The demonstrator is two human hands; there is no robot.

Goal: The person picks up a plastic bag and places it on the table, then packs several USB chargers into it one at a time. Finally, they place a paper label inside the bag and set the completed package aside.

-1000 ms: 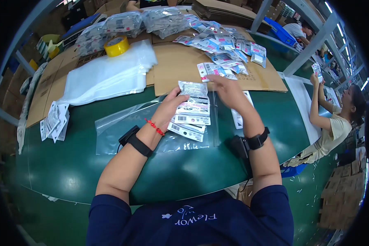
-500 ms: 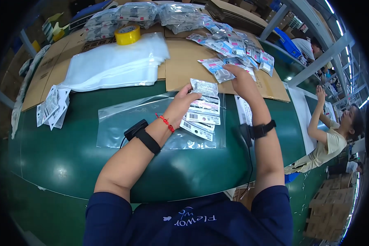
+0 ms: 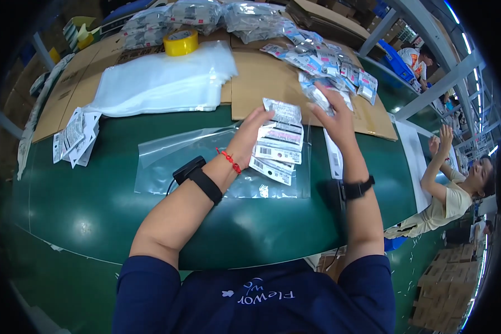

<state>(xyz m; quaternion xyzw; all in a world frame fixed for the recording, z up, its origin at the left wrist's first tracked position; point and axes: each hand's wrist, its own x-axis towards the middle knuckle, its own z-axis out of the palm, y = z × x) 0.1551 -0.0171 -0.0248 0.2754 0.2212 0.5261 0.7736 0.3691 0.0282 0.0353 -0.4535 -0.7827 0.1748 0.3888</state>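
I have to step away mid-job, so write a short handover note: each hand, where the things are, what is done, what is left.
Left hand: resting on the fanned row of small packets, no closed grip.
Right hand: open, reaching into the loose packets on the cardboard.
The row lies on a clear bag flat on the green table. Spare bags and a tape roll sit further back; another packet pile lies at the left.
Done: several packets laid out.
Left: seemingly many loose packets still to gather; the row is not in the bag.

Bright overhead light, glare on plastic, fisheye-bent dark edges.
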